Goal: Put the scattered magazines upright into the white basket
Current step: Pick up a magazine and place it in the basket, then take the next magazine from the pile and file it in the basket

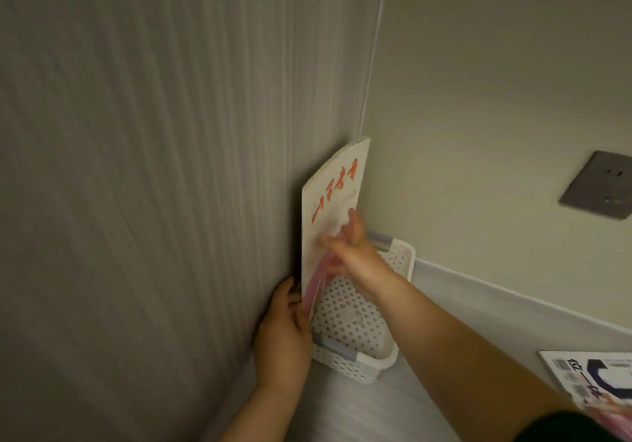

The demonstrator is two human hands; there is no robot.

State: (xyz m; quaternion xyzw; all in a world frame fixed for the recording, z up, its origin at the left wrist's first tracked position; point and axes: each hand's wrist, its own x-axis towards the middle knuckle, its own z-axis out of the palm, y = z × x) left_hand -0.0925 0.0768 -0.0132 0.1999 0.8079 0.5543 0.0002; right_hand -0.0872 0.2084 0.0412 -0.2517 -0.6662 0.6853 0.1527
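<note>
1. White basket (362, 349) sits tucked in the corner, its left side tight against the ribbed wall panel (143, 202), its far end near the plain wall (496, 82)
2. One magazine (328, 209), white cover with red lettering, stands upright at the basket's left side, lower edge down inside it, back leaning on the ribbed panel
3. Left hand (284, 335), just left of the basket, has its grip closed on the magazine's lower near edge, fingers curled round it
4. Right hand (352, 250) reaches over the basket and pinches the cover at mid-height, thumb and fingers closed on it
5. The right forearm crosses above the basket and hides part of its right rim
6. A second magazine (588, 380) lies flat, well to the right of the basket, partly cut by the frame edge
7. A grey wall socket (598, 185) sits on the plain wall, above and right of the basket
</note>
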